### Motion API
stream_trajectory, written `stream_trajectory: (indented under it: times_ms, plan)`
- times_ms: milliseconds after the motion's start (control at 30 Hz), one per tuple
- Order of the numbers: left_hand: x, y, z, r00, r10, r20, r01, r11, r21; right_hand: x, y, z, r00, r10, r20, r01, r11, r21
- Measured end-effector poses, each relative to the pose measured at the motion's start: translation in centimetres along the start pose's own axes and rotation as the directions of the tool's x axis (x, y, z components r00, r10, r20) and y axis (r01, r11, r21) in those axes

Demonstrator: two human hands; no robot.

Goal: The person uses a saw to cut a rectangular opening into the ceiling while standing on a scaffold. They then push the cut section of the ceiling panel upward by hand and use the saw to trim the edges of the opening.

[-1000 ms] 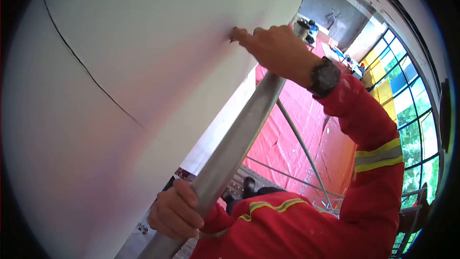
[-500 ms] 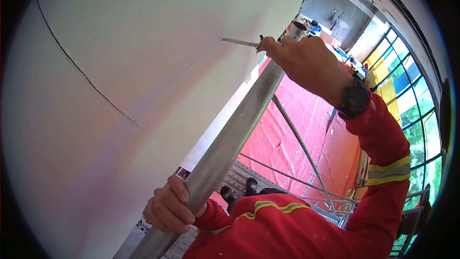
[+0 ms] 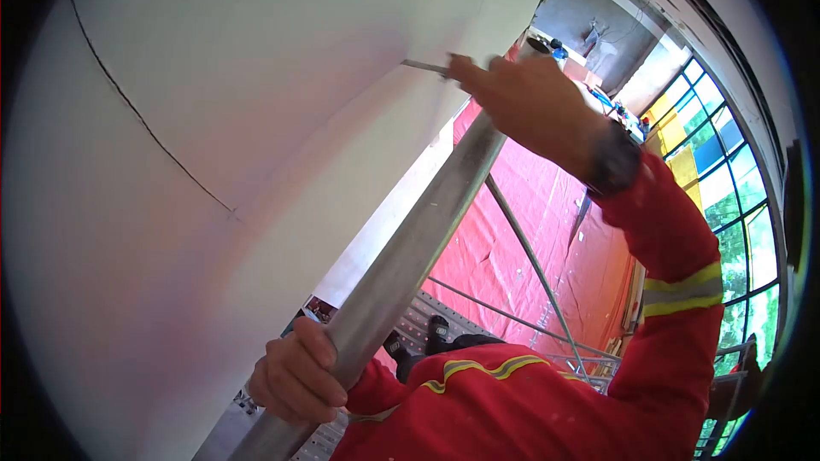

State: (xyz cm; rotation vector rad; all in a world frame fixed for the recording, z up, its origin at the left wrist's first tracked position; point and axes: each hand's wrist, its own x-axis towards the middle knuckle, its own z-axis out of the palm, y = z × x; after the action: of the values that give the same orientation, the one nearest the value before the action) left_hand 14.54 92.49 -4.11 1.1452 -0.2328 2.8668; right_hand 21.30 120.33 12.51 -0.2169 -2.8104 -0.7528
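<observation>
My right hand (image 3: 534,107), smeared by motion, is closed round a narrow saw blade (image 3: 424,67). Its tip meets the large pale board (image 3: 282,68) overhead, and the grip end is hidden in my fingers. A faint line runs from the blade's tip down the board towards the end of a dark cut (image 3: 141,119). Lower down, my left hand (image 3: 299,373) is wrapped round a thick grey metal pipe (image 3: 410,243). The pipe slants up past the board's edge and passes behind my right hand.
Below are a perforated metal platform (image 3: 457,318) under my feet and a thin diagonal scaffold brace (image 3: 534,260). Red sheeting (image 3: 504,265) covers the floor further down. A large gridded window (image 3: 735,179) stands at the right.
My right hand has moved up and left towards the board, and less of the saw blade shows. My left hand keeps its hold on the pipe. The view has shifted slightly.
</observation>
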Motion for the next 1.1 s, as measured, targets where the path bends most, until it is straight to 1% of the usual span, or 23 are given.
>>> stream_trajectory:
  times_ms: [33,100,200,233,267,300,333,433,533,600,633,667,733,767,800,867,900,967,1033,1067,1100]
  plan:
    - [0.1,-0.2,-0.4,0.998,0.005,0.061,-0.006,1.0,0.004,-1.4,0.2,-1.0,1.0,0.023,0.017,-0.023,0.999,-0.025]
    - [0.6,-0.4,-0.2,0.989,-0.029,0.143,0.025,0.999,0.03,-4.0,0.3,-2.5,0.997,0.068,0.047,-0.065,0.996,-0.069]
    - [1.8,-0.4,-0.1,0.974,-0.094,0.206,0.081,0.994,0.074,-3.2,0.3,-2.2,0.996,0.052,0.078,-0.052,0.999,-0.005]
    - [1.7,-0.4,-0.2,0.974,-0.088,0.207,0.073,0.994,0.077,-1.4,0.3,-0.4,1.0,-0.009,0.013,0.009,1.0,0.007]
    - [1.4,-0.4,-0.2,0.979,-0.078,0.19,0.066,0.996,0.067,0.9,-0.1,1.6,0.997,-0.04,-0.065,0.043,0.998,0.051]
    - [1.1,-0.4,-0.2,0.983,-0.069,0.172,0.059,0.997,0.058,3.0,-0.2,2.4,0.978,-0.094,-0.186,0.114,0.989,0.099]
    - [0.8,-0.6,-0.2,0.988,-0.044,0.147,0.039,0.998,0.038,3.8,0.2,2.3,0.982,-0.102,-0.158,0.115,0.99,0.076]
    - [0.2,0.0,0.2,0.993,-0.065,0.099,0.058,0.996,0.068,3.8,-0.3,2.0,0.994,-0.079,-0.075,0.083,0.995,0.061]
    - [1.5,0.2,-0.5,0.967,-0.125,0.222,0.103,0.989,0.108,0.5,0.6,0.6,0.998,-0.035,-0.051,0.034,0.999,-0.02]
    - [1.9,0.0,-0.7,0.957,-0.136,0.255,0.115,0.989,0.096,-2.6,0.7,-1.1,1.0,0.013,0.011,-0.013,0.997,-0.071]
    - [1.8,-0.4,-0.5,0.962,-0.123,0.244,0.108,0.992,0.071,-2.8,0.8,-1.5,0.999,0.038,0.03,-0.035,0.994,-0.101]
    - [1.7,-0.6,-0.4,0.967,-0.118,0.227,0.11,0.993,0.047,-1.9,0.8,-1.2,1.0,0.017,0.011,-0.016,0.997,-0.077]
    - [1.7,-0.2,-1.1,0.964,-0.102,0.246,0.093,0.994,0.049,0.3,1.1,0.5,1.0,-0.011,-0.023,0.01,1.0,-0.029]
    - [1.5,-0.5,-0.9,0.971,-0.087,0.223,0.081,0.996,0.035,2.3,0.8,2.0,0.994,-0.053,-0.098,0.06,0.996,0.064]
    - [1.4,-0.7,-0.7,0.977,-0.072,0.2,0.069,0.997,0.021,4.0,0.2,2.9,0.988,-0.085,-0.126,0.096,0.992,0.078]
    - [1.1,-1.4,0.4,0.996,-0.011,0.087,0.012,1.0,-0.01,4.5,-0.4,2.5,0.989,-0.095,-0.11,0.1,0.994,0.04]
    - [1.4,-1.7,0.4,0.992,-0.02,0.123,0.025,0.999,-0.04,3.7,-0.2,2.1,0.992,-0.072,-0.103,0.076,0.996,0.036]
    - [1.4,-1.5,0.1,0.986,-0.026,0.164,0.029,0.999,-0.017,1.0,0.3,0.9,0.996,-0.025,-0.086,0.027,0.999,0.023]
    - [1.1,-1.0,-0.5,0.976,-0.056,0.209,0.057,0.998,0.002,-2.5,0.4,-1.0,0.998,0.049,0.034,-0.048,0.998,-0.034]
    - [1.2,-0.8,-0.8,0.968,-0.077,0.239,0.076,0.997,0.013,-3.0,0.4,-1.5,0.993,0.079,0.085,-0.073,0.995,-0.07]
    - [1.2,-0.7,-1.0,0.964,-0.084,0.252,0.083,0.996,0.015,-2.2,0.5,-1.0,0.997,0.059,0.052,-0.056,0.996,-0.067]
